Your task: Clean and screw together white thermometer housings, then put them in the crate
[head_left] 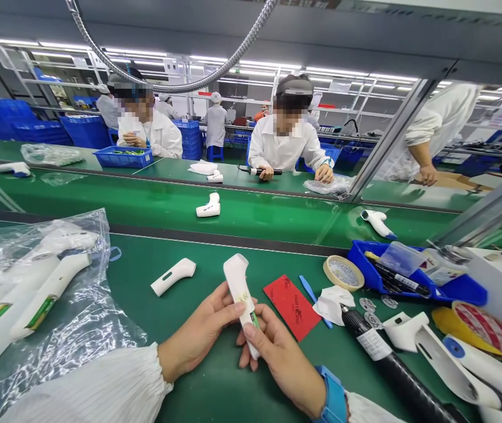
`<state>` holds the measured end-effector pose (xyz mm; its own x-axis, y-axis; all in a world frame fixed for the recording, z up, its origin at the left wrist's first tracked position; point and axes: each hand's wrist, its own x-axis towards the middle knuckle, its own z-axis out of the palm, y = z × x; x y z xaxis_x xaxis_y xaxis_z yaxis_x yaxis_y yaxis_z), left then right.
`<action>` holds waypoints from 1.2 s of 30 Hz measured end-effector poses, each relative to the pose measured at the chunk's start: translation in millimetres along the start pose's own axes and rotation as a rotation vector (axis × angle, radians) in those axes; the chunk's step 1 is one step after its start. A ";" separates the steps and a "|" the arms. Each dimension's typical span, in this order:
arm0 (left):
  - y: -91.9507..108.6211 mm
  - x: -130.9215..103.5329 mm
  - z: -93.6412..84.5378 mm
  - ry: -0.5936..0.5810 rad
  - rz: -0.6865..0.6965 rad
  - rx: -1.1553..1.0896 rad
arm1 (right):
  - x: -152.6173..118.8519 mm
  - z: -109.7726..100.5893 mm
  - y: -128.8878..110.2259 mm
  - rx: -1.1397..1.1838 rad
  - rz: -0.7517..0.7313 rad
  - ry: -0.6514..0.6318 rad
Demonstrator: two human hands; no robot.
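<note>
Both hands hold one white curved plastic housing [236,279], shaped like the body of a handheld thermometer, over the green bench. My left hand [209,320] grips it on the left side, its thumb across the front. My right hand [272,346] closes around the lower end, the thumb beside a strip of green circuit board [255,319] showing in a slot. Further left lies a separate white shell piece [174,277] with an oval slot. Just right of the hands is a red card [292,306].
A clear plastic bag [101,329] with several white housings covers the left. On the right are a black electric screwdriver [383,352], a blue tray [413,276], tape rolls and more shells. Beyond runs a green conveyor belt [277,217] carrying housings; co-workers sit across it.
</note>
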<state>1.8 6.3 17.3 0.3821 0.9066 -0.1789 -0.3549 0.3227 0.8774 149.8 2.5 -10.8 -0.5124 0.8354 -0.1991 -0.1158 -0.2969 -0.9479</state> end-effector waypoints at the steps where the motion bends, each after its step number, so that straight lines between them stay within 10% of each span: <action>1: -0.2 0.1 -0.3 0.000 0.008 -0.008 | 0.0 0.3 -0.8 -0.001 0.004 -0.001; 31: -3.3 -0.8 -4.6 0.041 -0.061 0.045 | 0.8 4.0 1.6 -0.079 -0.002 -0.006; 36: 0.6 -3.6 -2.1 0.063 -0.043 0.069 | -4.3 -8.9 -23.5 -0.496 -0.137 0.142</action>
<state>-1.6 3.7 17.6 0.3404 0.9084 -0.2426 -0.2793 0.3441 0.8964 162.3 10.0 10.1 -0.3965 0.9158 -0.0643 0.2600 0.0448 -0.9646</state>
